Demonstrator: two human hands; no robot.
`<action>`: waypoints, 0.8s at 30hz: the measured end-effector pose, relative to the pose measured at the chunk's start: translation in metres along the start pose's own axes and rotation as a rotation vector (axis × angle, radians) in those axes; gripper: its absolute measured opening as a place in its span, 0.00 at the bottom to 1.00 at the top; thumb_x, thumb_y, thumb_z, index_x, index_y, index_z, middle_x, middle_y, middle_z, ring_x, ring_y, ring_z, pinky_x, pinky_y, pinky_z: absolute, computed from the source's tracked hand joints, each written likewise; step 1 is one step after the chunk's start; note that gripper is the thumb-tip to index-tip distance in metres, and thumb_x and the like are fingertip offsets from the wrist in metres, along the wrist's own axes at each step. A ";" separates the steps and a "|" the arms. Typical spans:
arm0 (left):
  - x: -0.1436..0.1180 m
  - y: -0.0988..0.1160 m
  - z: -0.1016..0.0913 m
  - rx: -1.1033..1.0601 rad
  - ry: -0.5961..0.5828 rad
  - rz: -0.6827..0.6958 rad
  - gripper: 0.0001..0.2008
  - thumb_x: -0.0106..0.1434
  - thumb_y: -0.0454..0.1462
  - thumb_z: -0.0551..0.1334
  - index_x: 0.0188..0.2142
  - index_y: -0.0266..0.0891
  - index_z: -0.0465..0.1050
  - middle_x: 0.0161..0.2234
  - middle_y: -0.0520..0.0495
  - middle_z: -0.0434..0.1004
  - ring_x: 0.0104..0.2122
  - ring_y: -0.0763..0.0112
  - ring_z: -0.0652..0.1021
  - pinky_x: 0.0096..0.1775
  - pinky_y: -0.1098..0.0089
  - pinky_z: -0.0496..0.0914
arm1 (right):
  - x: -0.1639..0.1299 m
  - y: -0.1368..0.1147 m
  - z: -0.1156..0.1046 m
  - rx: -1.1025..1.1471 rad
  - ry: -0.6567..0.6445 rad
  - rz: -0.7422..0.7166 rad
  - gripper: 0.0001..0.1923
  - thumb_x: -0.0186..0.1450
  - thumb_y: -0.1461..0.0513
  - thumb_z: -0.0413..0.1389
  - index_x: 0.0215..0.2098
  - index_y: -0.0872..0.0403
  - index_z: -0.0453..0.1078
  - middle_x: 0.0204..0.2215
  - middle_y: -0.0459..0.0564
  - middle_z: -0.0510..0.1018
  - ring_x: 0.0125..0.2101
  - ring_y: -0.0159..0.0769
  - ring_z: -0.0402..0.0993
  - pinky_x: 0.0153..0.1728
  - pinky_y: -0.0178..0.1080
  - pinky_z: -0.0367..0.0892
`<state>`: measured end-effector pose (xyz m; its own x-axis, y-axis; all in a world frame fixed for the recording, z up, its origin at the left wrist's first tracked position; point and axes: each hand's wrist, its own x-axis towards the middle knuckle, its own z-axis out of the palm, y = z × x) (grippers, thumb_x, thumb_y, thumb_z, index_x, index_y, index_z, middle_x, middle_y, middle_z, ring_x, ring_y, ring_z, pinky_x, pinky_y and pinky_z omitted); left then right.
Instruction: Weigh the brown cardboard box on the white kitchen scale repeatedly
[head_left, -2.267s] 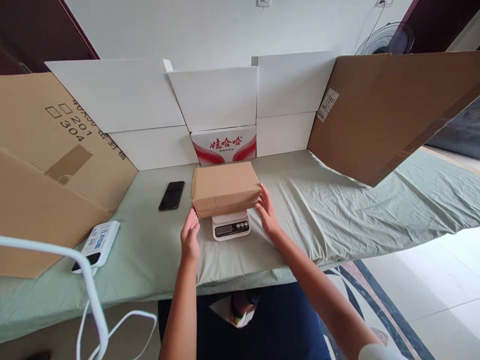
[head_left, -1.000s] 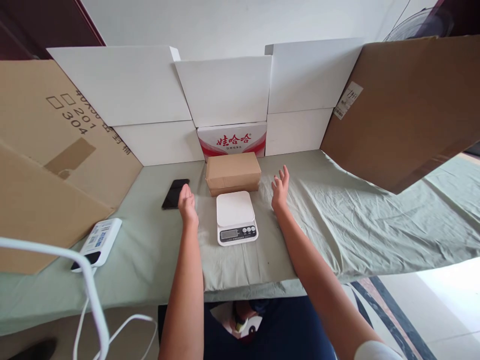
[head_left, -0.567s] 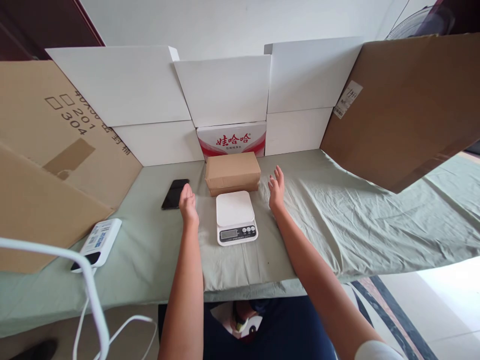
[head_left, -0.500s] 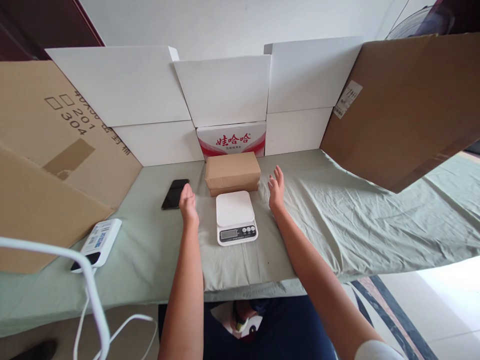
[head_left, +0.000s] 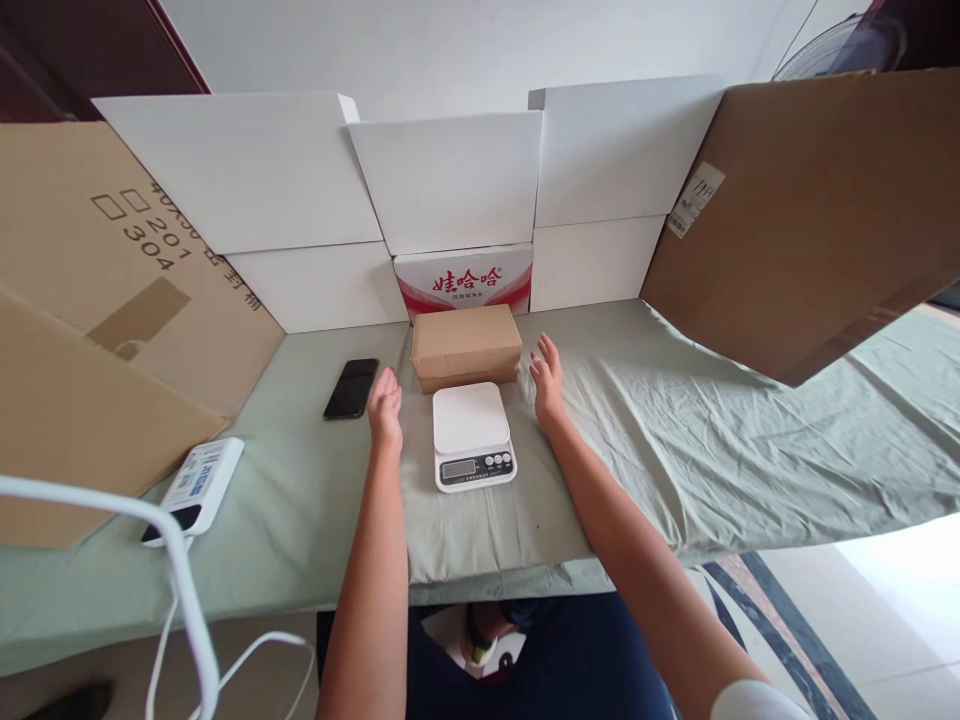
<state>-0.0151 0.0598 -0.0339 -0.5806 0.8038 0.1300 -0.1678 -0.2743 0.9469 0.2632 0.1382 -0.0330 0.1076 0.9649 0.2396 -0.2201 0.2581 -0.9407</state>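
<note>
with fingers (head_left: 548, 351) free and extended, we have our left hand (head_left: 385, 406) and right hand (head_left: 549, 385) flanking the digital kitchen scale (head_left: 470, 420) and cardboard box (head_left: 465, 342) behind it.

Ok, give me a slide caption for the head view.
Open left hand and right hand flank a brown cardboard box behind a white digital kitchen scale.

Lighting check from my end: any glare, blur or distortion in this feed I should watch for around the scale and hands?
Head view: the floor at lower right is washed out by bright light; head view: the left hand and right hand show no strong blur; head view: the small print on the scale is too small to read.
</note>
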 end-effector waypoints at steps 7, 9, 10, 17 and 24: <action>0.002 -0.011 0.003 0.016 -0.095 -0.070 0.34 0.56 0.38 0.60 0.64 0.34 0.68 0.69 0.33 0.61 0.69 0.55 0.63 0.66 0.58 0.59 | -0.003 0.002 0.004 -0.020 -0.116 -0.034 0.32 0.66 0.47 0.54 0.67 0.40 0.61 0.71 0.44 0.60 0.70 0.46 0.57 0.70 0.54 0.54; 0.001 -0.014 0.004 0.031 -0.124 -0.094 0.34 0.56 0.38 0.61 0.64 0.33 0.68 0.68 0.32 0.62 0.69 0.55 0.63 0.67 0.58 0.57 | -0.004 0.001 0.007 -0.032 -0.157 -0.057 0.32 0.66 0.47 0.54 0.67 0.43 0.61 0.70 0.47 0.62 0.71 0.47 0.56 0.70 0.54 0.54; 0.001 -0.015 0.005 0.035 -0.135 -0.101 0.34 0.57 0.38 0.61 0.64 0.33 0.68 0.68 0.32 0.62 0.68 0.54 0.63 0.67 0.57 0.57 | -0.005 0.001 0.008 -0.040 -0.173 -0.071 0.33 0.66 0.47 0.55 0.67 0.43 0.61 0.70 0.47 0.62 0.71 0.47 0.55 0.70 0.54 0.54; 0.001 -0.019 0.006 0.052 -0.171 -0.120 0.31 0.58 0.37 0.62 0.62 0.37 0.71 0.67 0.36 0.66 0.68 0.53 0.64 0.68 0.53 0.53 | -0.006 0.001 0.014 -0.071 -0.228 -0.092 0.35 0.66 0.48 0.55 0.70 0.43 0.56 0.71 0.46 0.61 0.72 0.46 0.54 0.69 0.53 0.55; -0.003 -0.015 0.008 0.047 -0.155 -0.097 0.33 0.56 0.36 0.61 0.63 0.36 0.70 0.67 0.37 0.65 0.68 0.54 0.64 0.68 0.54 0.54 | -0.008 0.001 0.019 -0.012 -0.240 -0.073 0.37 0.64 0.49 0.56 0.70 0.42 0.56 0.70 0.47 0.62 0.70 0.47 0.57 0.69 0.56 0.54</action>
<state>-0.0043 0.0663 -0.0463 -0.4334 0.8978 0.0779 -0.1773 -0.1696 0.9694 0.2436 0.1319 -0.0314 -0.1106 0.9280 0.3559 -0.2082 0.3285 -0.9213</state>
